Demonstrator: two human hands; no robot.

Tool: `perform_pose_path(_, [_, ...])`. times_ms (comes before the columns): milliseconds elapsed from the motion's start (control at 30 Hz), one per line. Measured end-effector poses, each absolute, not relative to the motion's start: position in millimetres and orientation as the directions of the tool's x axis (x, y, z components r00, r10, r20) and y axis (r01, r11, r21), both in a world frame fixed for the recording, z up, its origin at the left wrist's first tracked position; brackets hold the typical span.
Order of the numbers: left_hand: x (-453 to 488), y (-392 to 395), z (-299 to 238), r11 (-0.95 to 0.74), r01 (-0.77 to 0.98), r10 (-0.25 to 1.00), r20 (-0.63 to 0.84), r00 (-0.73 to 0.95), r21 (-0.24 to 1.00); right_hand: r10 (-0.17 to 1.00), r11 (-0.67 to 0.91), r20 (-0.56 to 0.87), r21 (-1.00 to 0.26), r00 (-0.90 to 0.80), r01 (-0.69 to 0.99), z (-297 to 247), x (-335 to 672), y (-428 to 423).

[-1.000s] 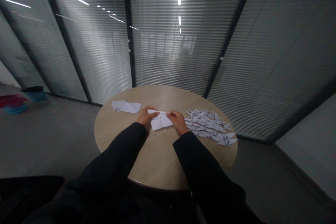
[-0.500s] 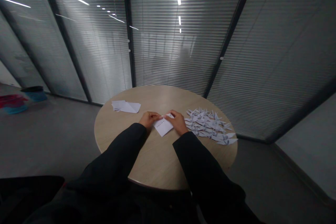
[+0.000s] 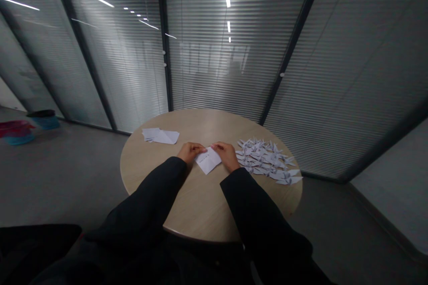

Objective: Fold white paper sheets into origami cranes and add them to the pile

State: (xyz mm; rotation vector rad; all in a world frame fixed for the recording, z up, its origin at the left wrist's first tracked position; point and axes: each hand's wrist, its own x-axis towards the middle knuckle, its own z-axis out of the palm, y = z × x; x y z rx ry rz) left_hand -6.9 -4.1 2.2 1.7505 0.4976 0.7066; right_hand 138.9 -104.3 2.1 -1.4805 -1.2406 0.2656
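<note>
So, what differs from the frame half a second back?

Only a little. The folded sheet of white paper (image 3: 208,160) still lies turned like a diamond, but the fingertips of the two hands, nearly meeting over its top corner then, now have a small gap between them.

And a full second back?

That frame shows the sheet lying wider and lower, with a hand at either end.

How does the left hand (image 3: 191,151) stand now?

Its fingers lie together, lightly curved, with the tips on the sheet's upper left edge. I cannot tell whether they pinch it or only rest there.

The right hand (image 3: 228,156)?

Much the same, with its fingers together and touching the upper right edge. Again, any grip is impossible to tell.

Where exactly is the sheet?

It is flat on the round wooden table (image 3: 200,207), between both hands. A loose stack of paper squares (image 3: 160,136) lies further left, and a pile of folded paper cranes (image 3: 267,162) lies just beside the right hand.
</note>
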Motion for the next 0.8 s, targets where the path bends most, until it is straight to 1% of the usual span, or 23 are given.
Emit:
perform_pose_path(100, [-5.2, -1.7, 0.3, -0.265, -0.037, 0.651, 0.208, 0.730, 0.963, 0.778, 0.193, 0.439, -0.848, 0.450, 0.494, 2.3, 140.0, -103.9])
perform_pose_path(267, [-4.8, 0.3, 5.2, -0.185, -0.051, 0.680, 0.166, 0.714, 0.981, 0.702, 0.153, 0.519, -0.779, 0.488, 0.608, 5.0, 142.4, -105.6])
perform_pose_path(433, [-7.2, -0.2, 12.9, -0.103, -0.048, 0.724, 0.108, 0.682, 0.994, 0.652, 0.158, 0.549, -0.773, 0.524, 0.614, 4.9, 145.1, -105.3])
perform_pose_path(567, [-7.6, -2.8, 13.3, -0.080, -0.056, 0.687, 0.096, 0.721, 0.995, 0.617, 0.176, 0.555, -0.788, 0.558, 0.590, 4.6, 143.8, -104.2])
perform_pose_path(700, [-6.6, -5.2, 11.8, 0.008, -0.125, 0.629, 0.093, 0.772, 0.992, 0.574, 0.185, 0.563, -0.797, 0.595, 0.576, 5.3, 143.1, -104.1])
perform_pose_path(800, [-6.0, -5.7, 11.7, 0.036, -0.144, 0.633, 0.089, 0.769, 0.989, 0.567, 0.186, 0.571, -0.791, 0.594, 0.582, 6.2, 143.0, -104.8])
